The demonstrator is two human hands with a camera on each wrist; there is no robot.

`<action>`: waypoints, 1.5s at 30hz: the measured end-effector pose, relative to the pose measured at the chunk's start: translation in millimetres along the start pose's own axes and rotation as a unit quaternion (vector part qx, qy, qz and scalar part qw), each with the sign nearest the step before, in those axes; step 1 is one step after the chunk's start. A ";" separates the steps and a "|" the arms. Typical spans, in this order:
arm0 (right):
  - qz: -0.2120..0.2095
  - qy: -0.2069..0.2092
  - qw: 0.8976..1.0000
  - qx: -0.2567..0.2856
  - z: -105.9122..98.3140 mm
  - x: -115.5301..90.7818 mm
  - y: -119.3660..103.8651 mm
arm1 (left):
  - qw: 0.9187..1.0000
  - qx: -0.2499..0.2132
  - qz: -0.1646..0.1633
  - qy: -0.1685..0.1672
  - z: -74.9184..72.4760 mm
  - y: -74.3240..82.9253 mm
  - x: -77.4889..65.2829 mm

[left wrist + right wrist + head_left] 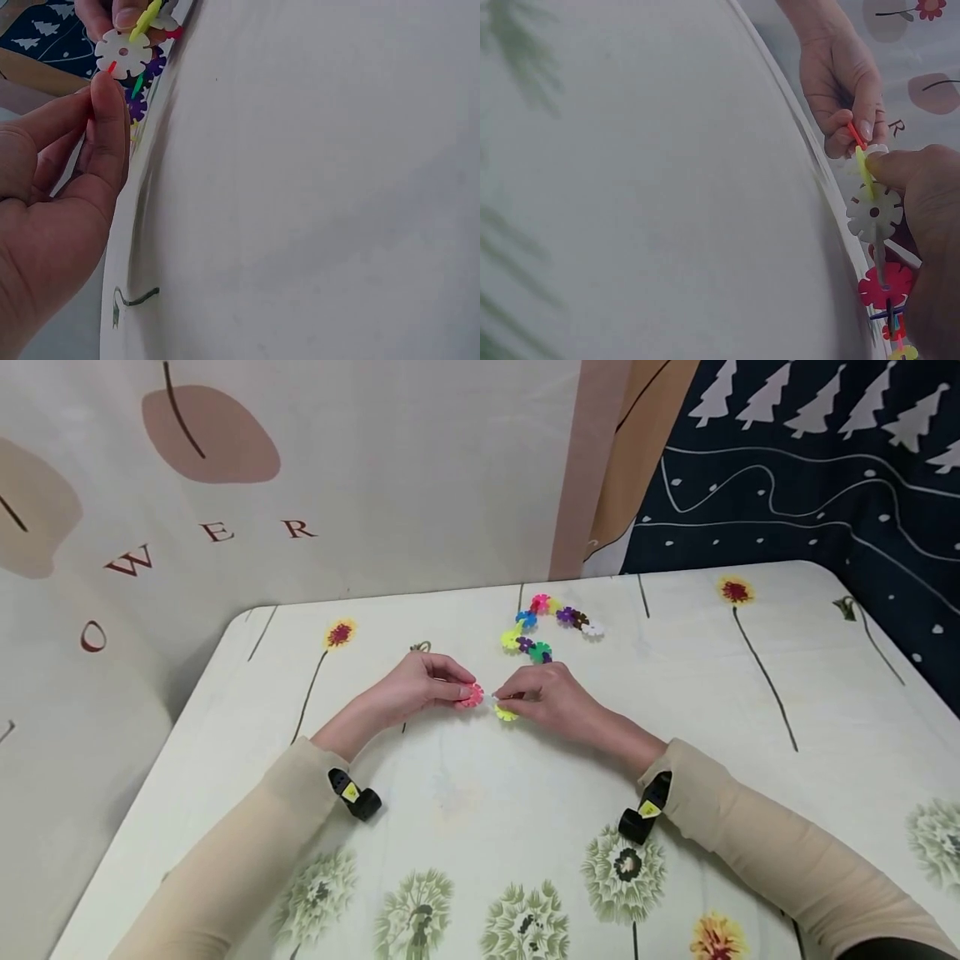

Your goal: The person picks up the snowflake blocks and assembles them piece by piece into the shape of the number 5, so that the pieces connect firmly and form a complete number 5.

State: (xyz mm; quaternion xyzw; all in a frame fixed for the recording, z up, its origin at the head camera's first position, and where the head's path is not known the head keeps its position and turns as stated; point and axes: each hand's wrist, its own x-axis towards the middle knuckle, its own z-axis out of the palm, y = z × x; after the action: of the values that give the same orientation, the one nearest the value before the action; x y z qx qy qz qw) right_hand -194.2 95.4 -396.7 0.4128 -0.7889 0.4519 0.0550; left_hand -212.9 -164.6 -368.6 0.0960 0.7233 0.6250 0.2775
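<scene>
Over the middle of the table my left hand [423, 689] pinches a pinkish-red notched plastic disc [472, 695] between thumb and fingers. My right hand [555, 702] pinches the near end of a string of such discs, at a yellow disc [507, 713]. Between the fingertips of both hands a white notched disc [112, 46] faces the left wrist camera, the red disc's edge at its rim and the yellow one crossing its other side. In the right wrist view another white disc [875, 212] and a pink disc [885, 285] follow beside the right hand.
Beyond the right hand, a curved chain of coloured discs lies on the table, with a green disc [540, 652], a yellow disc [512, 637] and a white end disc [592, 629]. A flower-print cloth [450, 810] covers the table. Printed curtains [420, 477] hang behind it.
</scene>
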 end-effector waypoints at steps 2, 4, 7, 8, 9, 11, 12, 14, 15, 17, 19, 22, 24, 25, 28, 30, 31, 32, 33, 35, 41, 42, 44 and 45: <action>0.002 -0.006 1.000 0.000 -0.5 0.2 0.4 | 1.000 0.000 -0.002 -0.003 0.5 0.4 0.4; 0.001 -0.010 1.000 -0.001 -0.8 0.5 0.8 | 1.000 -0.001 -0.004 -0.004 1.1 0.5 1.1; -0.001 -0.013 1.000 0.000 -0.7 0.7 0.9 | 1.000 -0.003 -0.008 0.000 2.6 1.2 1.6; -0.002 -0.012 1.000 0.000 -0.5 1.0 1.0 | 1.000 -0.003 -0.010 0.002 3.3 1.6 1.8; -0.005 -0.011 1.000 0.000 -0.4 1.3 0.6 | 1.000 -0.002 -0.012 0.005 4.3 2.1 2.0; -0.009 -0.009 1.000 -0.001 -0.4 2.0 -0.1 | 1.000 -0.002 -0.018 0.010 6.1 3.3 2.5; -0.011 -0.008 1.000 -0.001 -0.4 2.4 -0.5 | 1.000 -0.001 -0.022 0.013 6.9 3.6 3.0; -0.017 -0.008 1.000 -0.004 -0.2 2.9 -0.3 | 0.999 0.000 -0.028 0.017 8.2 4.2 3.9; -0.019 -0.009 1.000 -0.005 -0.4 3.0 -0.5 | 0.999 0.000 -0.031 0.018 8.7 4.4 4.4; -0.021 -0.011 1.000 -0.007 -0.5 2.7 0.4 | 0.999 -0.001 -0.034 0.019 9.2 4.7 5.2; -0.020 -0.013 1.000 -0.005 -1.0 1.9 1.1 | 0.999 -0.004 -0.035 0.016 9.5 4.9 5.7; -0.013 -0.018 1.000 0.002 -2.8 1.0 0.4 | 0.999 -0.008 -0.034 0.007 9.1 5.0 5.5; -0.006 -0.025 1.000 0.007 -4.1 0.8 -0.8 | 0.999 -0.009 -0.036 -0.002 8.0 4.7 4.8; -0.004 -0.030 1.000 0.008 -4.6 0.8 -1.4 | 0.999 -0.006 -0.037 -0.006 7.0 4.5 4.4; 0.000 -0.042 0.999 0.007 -5.6 0.6 -2.3 | 0.999 -0.001 -0.044 -0.019 3.1 3.9 3.1; 0.003 -0.049 0.999 0.006 -6.1 0.1 -2.8 | 0.999 -0.001 -0.049 -0.018 -0.4 3.3 3.8; 0.005 -0.051 0.999 0.005 -6.4 -0.1 -3.1 | 0.999 -0.001 -0.049 -0.017 -2.2 3.1 4.6; 0.008 -0.053 0.999 0.004 -6.6 -0.4 -3.5 | 0.999 -0.004 -0.049 -0.014 -3.9 2.8 6.0; 0.012 -0.055 0.998 0.003 -6.7 -0.7 -4.0 | 0.999 -0.007 -0.049 -0.010 -5.6 2.3 8.3; 0.021 -0.059 0.998 0.002 -6.6 -1.2 -4.4 | 0.999 -0.010 -0.046 -0.003 -8.9 1.5 13.8; 0.022 -0.074 0.997 -0.012 -6.2 -1.8 -5.5 | 0.998 -0.033 -0.044 0.022 -17.2 0.7 26.4; 0.020 -0.080 0.996 -0.016 -6.6 -2.0 -5.5 | 0.998 -0.038 -0.043 0.027 -18.1 0.9 27.0; 0.015 -0.093 0.995 -0.027 -8.3 -2.2 -7.3 | 0.998 -0.045 -0.040 0.034 -19.3 1.5 27.6; 0.013 -0.099 0.994 -0.036 -9.3 -2.6 -8.0 | 0.997 -0.049 -0.038 0.037 -19.6 1.7 27.7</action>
State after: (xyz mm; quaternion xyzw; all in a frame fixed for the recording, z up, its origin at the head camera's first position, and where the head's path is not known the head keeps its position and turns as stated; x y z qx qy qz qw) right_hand -189.6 102.1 -387.1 0.4429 -0.8116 0.3808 -0.0144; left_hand -246.4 -167.5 -373.5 0.0313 0.7047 0.6516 0.2789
